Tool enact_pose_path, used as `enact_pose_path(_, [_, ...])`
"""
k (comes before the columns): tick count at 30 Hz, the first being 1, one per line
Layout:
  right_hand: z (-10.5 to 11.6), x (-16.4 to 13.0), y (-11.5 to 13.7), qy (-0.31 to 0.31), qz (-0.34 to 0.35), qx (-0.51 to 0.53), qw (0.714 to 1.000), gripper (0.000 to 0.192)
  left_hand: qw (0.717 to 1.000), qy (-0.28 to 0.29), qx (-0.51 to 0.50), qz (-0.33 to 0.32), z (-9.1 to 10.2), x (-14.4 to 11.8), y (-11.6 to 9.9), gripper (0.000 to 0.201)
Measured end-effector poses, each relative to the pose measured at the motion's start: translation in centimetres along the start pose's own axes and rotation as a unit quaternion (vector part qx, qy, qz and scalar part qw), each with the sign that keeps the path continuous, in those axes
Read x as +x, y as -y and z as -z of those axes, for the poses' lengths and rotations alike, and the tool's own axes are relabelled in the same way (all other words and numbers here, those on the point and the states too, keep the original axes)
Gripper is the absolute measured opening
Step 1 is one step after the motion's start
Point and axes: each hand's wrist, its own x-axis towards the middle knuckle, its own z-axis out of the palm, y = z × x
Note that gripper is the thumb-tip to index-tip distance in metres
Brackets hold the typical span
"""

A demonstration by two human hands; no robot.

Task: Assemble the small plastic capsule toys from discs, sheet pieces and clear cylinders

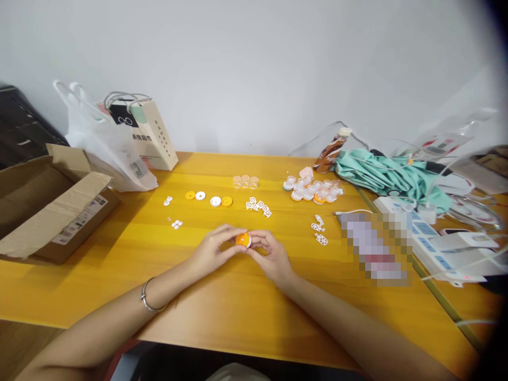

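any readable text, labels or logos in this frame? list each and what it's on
"N": partial white lettering on the brown bottle; the rest is hidden.
Paper bag: dark vertical print, too small to read.
Cardboard box: shipping label, too blurred to read.
Pixelated patch: unreadable.
Orange piece in both hands: no text visible.

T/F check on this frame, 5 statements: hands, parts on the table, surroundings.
1. Both hands hold one small orange and white piece together. True; left hand, right hand.
2. The left wrist wears a bracelet. True.
3. The cardboard box sits at the right end of the table. False; it is at the left end.
4. Three clear cups stand in a row beyond the hands. True.
5. The table is grey metal. False; it is yellow-orange wood.
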Motion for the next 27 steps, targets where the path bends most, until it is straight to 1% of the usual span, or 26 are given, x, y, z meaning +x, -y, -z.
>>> enact_pose_path(4, [-0.1, 0.0, -0.5, 0.035, -0.01, 0.05, 0.998, 0.028, 1.0, 0.016, 0.006, -0.013, 0.1, 0.0, 0.2, 0.034])
enact_pose_path(8, [-0.4, 0.0, -1.3, 0.071, -0.011, 0.072, 0.995, 0.031, 0.999, 0.028, 0.028, -0.002, 0.0, 0.0, 0.5, 0.032])
enact_pose_path(10, [-0.3, 0.1, -1.6, 0.077, -0.008, 0.045, 0.996, 0.027, 0.998, 0.04, 0.044, 0.003, 0.0, 0.0, 0.7, 0.032])
enact_pose_path(13, [0.7, 0.6, -1.6, 0.055, 0.008, -0.053, 0.997, 0.02, 0.994, 0.042, 0.099, 0.003, -0.1, 0.0, 1.4, 0.031])
enact_pose_path(15, [2.4, 1.5, -1.2, 0.019, 0.024, -0.15, 0.988, 0.015, 0.99, 0.037, 0.133, -0.002, 0.0, 0.1, 2.0, 0.032])
enact_pose_path(16, [3.7, 2.0, -1.0, 0.0, 0.032, -0.199, 0.979, 0.011, 0.989, 0.037, 0.141, -0.002, 0.0, 0.1, 2.2, 0.033])
enact_pose_path(17, [5.2, 2.6, -0.7, -0.017, 0.042, -0.248, 0.968, 0.01, 0.989, 0.037, 0.141, -0.001, 0.0, 0.2, 2.5, 0.034])
enact_pose_path(19, [8.7, 3.8, -0.3, -0.064, 0.047, -0.35, 0.933, 0.013, 0.991, 0.037, 0.129, 0.009, 0.0, 0.2, 2.8, 0.039])
enact_pose_path(21, [12.2, 4.7, -0.2, -0.112, 0.009, -0.427, 0.897, 0.016, 0.993, 0.031, 0.116, 0.021, -0.1, 0.3, 3.0, 0.043])
enact_pose_path(23, [15.2, 5.0, -0.4, -0.132, -0.054, -0.482, 0.865, 0.016, 0.994, 0.024, 0.108, 0.025, -0.2, 0.3, 3.0, 0.044])
enact_pose_path(25, [17.1, 5.0, -0.8, -0.132, -0.113, -0.506, 0.845, 0.017, 0.994, 0.02, 0.103, 0.023, -0.4, 0.2, 3.1, 0.045])
enact_pose_path(27, [17.9, 4.9, -1.3, -0.112, -0.152, -0.507, 0.841, 0.02, 0.995, 0.022, 0.1, 0.023, -0.6, 0.2, 3.2, 0.046])
